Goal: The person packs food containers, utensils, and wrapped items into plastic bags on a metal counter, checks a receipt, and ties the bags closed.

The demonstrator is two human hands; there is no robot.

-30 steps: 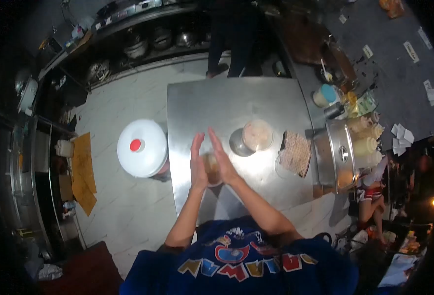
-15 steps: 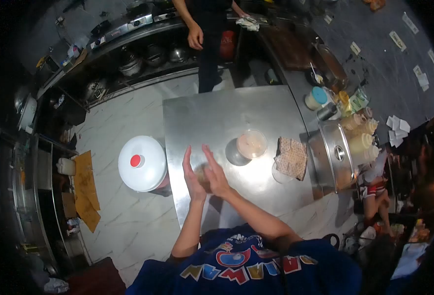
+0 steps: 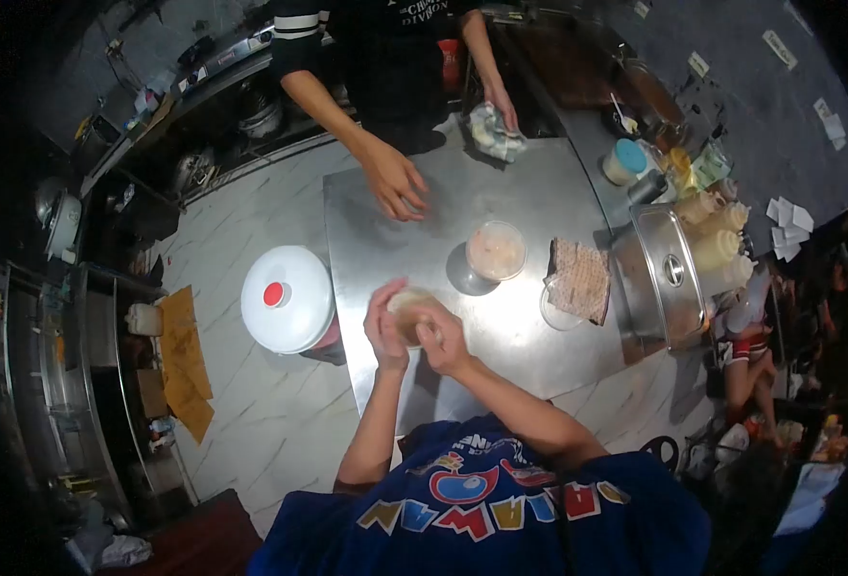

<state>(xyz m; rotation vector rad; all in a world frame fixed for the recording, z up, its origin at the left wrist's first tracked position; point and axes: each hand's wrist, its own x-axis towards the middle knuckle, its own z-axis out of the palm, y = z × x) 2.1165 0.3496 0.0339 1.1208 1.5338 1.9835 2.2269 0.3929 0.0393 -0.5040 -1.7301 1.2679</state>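
Both my hands are around a round tub (image 3: pixel 410 309) with brownish contents, over the near left part of the steel table (image 3: pixel 376 250). My left hand (image 3: pixel 385 324) curves along the tub's left side. On its right side, my right hand (image 3: pixel 443 338) is closed against it with bent fingers. A clear round container (image 3: pixel 496 252) with pale pink contents stands to the upper right of my hands. Farther right, a brown patterned cloth or pad (image 3: pixel 577 280) partly covers a clear round lid (image 3: pixel 560 312).
A white bucket with a red knob (image 3: pixel 287 300) stands left of the table. Across it, a person in black reaches in with one hand (image 3: pixel 395 180) and holds a cloth (image 3: pixel 494 134) in the other. A steel container (image 3: pixel 668 274) and squeeze bottles (image 3: pixel 716 252) line the right side.
My hands, earlier flat and upright beside the tub with fingers extended, now curl around it. The other person has come up to the far edge, bringing a hand and the cloth over the table.
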